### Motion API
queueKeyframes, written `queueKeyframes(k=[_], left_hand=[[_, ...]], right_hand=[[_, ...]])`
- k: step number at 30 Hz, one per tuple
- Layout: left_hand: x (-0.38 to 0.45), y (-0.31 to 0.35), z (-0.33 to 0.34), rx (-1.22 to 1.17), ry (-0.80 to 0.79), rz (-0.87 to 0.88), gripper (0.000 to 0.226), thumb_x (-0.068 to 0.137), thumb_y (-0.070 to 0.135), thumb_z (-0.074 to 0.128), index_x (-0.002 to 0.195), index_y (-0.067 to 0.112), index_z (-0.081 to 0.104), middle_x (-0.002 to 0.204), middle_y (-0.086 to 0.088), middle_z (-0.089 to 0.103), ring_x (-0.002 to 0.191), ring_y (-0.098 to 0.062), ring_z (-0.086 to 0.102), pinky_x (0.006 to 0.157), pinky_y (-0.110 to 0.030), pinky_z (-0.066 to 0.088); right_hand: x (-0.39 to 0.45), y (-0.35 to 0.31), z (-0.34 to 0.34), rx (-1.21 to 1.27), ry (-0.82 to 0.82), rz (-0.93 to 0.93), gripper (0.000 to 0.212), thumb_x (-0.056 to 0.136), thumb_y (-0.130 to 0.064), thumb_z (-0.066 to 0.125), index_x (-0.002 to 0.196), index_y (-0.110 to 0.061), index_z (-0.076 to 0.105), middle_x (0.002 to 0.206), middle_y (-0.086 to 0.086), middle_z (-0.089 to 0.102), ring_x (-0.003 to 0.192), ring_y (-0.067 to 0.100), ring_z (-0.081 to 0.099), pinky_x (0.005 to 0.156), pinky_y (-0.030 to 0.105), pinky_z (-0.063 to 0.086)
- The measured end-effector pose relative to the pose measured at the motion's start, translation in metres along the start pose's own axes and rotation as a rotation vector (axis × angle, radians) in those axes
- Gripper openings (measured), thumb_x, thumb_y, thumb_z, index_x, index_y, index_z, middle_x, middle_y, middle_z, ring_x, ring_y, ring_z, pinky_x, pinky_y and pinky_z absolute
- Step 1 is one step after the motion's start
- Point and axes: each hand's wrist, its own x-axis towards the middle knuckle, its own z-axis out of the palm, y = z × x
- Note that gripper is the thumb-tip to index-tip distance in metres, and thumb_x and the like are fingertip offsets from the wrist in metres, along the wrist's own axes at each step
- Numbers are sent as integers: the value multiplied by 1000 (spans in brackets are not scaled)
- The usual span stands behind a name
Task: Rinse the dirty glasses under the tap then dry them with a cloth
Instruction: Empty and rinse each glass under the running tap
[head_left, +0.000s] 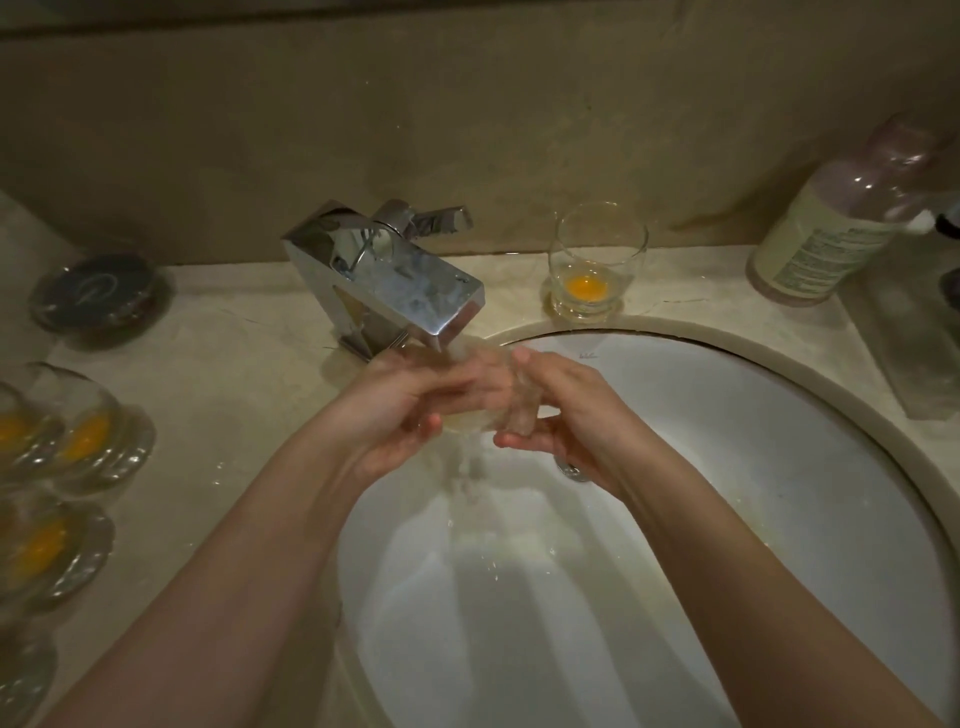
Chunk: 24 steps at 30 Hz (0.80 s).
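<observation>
Beige stone counter (249, 364) surrounds a white oval sink (753, 467), nearest the camera. Over the basin both hands meet under the running water: the left hand (400, 410) and the right hand (566, 415) curl around a clear glass (498, 410) held between them, blurred by the stream. Left of the sink stand three dirty glasses (88, 436) with orange dregs. Behind, the chrome tap (395, 291) pours, with another dirty glass (597, 265) and a bottle (836, 218) to its right

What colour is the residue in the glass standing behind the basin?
Orange-yellow, pooled at the bottom of the clear glass tumbler; head view.
</observation>
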Motion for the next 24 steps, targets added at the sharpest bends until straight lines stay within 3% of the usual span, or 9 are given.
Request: queueKeyframes(k=[2, 5, 9, 11, 13, 15, 19, 21, 24], left_hand=[[2, 1, -2, -91, -4, -59, 20, 77, 9, 62, 93, 14, 74, 89, -11, 76, 73, -20, 75, 31, -8, 34], [2, 2, -3, -174, -17, -118, 23, 82, 4, 57, 102, 8, 68, 87, -11, 76, 70, -19, 75, 30, -7, 35], [3, 3, 0, -165, -50, -87, 24, 79, 1, 59, 77, 13, 79, 88, -13, 75, 76, -20, 73, 30, -8, 37], [4, 4, 1, -163, -50, -83, 30, 85, -2, 56, 70, 12, 78, 85, -14, 74, 68, -20, 74, 30, -9, 38], [3, 5, 2, -176, -55, -98, 16, 76, 1, 60, 86, 3, 71, 88, -14, 75, 66, -19, 74, 31, -8, 39], [1, 5, 2, -181, -78, -100, 32, 69, 6, 60, 100, 1, 67, 90, -9, 76, 68, -16, 74, 32, -7, 39], [3, 0, 6, -219, -50, -77, 41, 74, 2, 58, 115, 3, 62, 81, -11, 75, 66, -18, 74, 31, -9, 39], [5, -2, 6, -226, -40, -83, 42, 69, 4, 60, 111, 2, 62, 83, -13, 75, 67, -19, 74, 32, -9, 40], [7, -3, 2, -251, -47, -145, 52, 68, 5, 61, 119, -8, 60, 113, -21, 70, 65, -17, 74, 34, -9, 43]], right_hand=[[2, 3, 1, -62, 39, -90, 17, 89, -14, 66, 106, -14, 65, 112, 20, 63, 99, 37, 64, 73, 38, 61], [2, 5, -3, -164, 31, -170, 26, 83, -10, 73, 106, -20, 66, 116, 11, 64, 111, 28, 63, 74, 36, 60], [1, -8, 0, -83, -69, 42, 28, 95, -36, 54, 106, -15, 69, 95, 17, 69, 72, 22, 70, 62, 26, 58], [4, -9, 0, -117, -53, 25, 21, 96, -29, 56, 103, -13, 68, 89, 20, 64, 61, 18, 66, 57, 24, 54], [5, -5, -3, -141, -44, -60, 20, 88, -18, 69, 107, -14, 65, 100, 16, 66, 76, 22, 69, 63, 28, 55], [3, -3, -7, -177, -52, -85, 39, 77, -19, 78, 114, -17, 64, 115, 14, 67, 93, 26, 70, 69, 31, 56], [-1, -11, -7, -102, -88, 90, 45, 82, -45, 64, 116, -16, 67, 108, 15, 69, 73, 21, 71, 64, 28, 58], [-1, -10, -5, -117, -79, 67, 31, 91, -32, 63, 115, -13, 66, 104, 18, 66, 75, 14, 69, 66, 29, 59], [-1, -3, -7, -171, -47, -6, 35, 81, -12, 75, 113, -13, 61, 115, 20, 63, 88, 24, 70, 75, 39, 61]])
